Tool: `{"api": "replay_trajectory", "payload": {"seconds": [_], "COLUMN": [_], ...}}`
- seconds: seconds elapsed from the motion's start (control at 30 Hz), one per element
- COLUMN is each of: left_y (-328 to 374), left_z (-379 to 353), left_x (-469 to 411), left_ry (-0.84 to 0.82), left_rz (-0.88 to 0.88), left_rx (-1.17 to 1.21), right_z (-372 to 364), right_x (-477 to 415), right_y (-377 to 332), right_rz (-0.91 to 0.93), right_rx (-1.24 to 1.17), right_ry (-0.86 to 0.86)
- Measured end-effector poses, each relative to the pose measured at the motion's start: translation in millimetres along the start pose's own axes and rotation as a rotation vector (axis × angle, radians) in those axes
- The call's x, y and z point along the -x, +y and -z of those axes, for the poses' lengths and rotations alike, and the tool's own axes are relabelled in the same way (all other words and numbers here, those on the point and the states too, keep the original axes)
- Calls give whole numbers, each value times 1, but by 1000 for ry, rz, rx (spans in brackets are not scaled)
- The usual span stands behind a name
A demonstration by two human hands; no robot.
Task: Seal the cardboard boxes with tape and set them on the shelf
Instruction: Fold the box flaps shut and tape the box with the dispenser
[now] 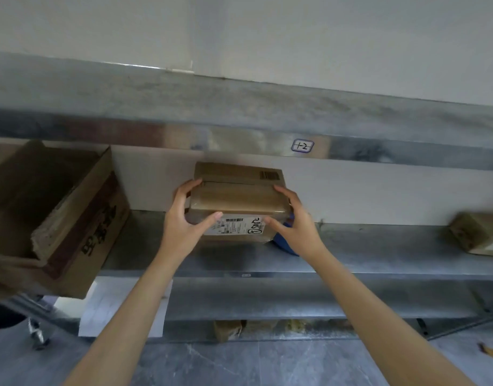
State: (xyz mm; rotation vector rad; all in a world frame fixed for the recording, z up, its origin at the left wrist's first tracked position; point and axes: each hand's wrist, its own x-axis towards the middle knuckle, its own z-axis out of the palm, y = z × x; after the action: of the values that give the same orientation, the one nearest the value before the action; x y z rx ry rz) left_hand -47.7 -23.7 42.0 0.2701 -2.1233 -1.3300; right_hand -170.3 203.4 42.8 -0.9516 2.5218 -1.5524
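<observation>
A small taped cardboard box (237, 196) with a white shipping label on its near side rests on the metal shelf (365, 254), close to the back wall. My left hand (184, 218) grips its left side, thumb on the front face. My right hand (291, 221) grips its right side. A blue object (284, 243), partly hidden under my right hand and the box, lies at the box's right corner; I cannot tell what it is.
A large open cardboard box (58, 218) overhangs the shelf at the left. Another small box (476, 232) sits at the far right. A shelf above carries a tag marked "1-2" (303, 146). Lower shelves hold more small boxes (228, 328).
</observation>
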Motion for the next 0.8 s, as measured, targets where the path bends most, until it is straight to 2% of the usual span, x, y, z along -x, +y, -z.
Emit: {"api": "replay_trajectory", "payload": {"seconds": [0.2, 0.47, 0.6, 0.8], "left_y": [40, 72, 82, 95], "left_z": [-58, -154, -177, -215], "left_x": [-24, -19, -13, -11], "left_ry": [-80, -147, -141, -241], "left_rz": [-87, -119, -103, -103], "left_rx": [70, 64, 66, 11], "right_z": [70, 142, 165, 212], "right_x": [10, 25, 27, 37], "right_y": [7, 47, 55, 80], "right_rz": [-47, -71, -64, -59], "right_rx": [-28, 41, 47, 65], "right_ry": [121, 319, 340, 354]}}
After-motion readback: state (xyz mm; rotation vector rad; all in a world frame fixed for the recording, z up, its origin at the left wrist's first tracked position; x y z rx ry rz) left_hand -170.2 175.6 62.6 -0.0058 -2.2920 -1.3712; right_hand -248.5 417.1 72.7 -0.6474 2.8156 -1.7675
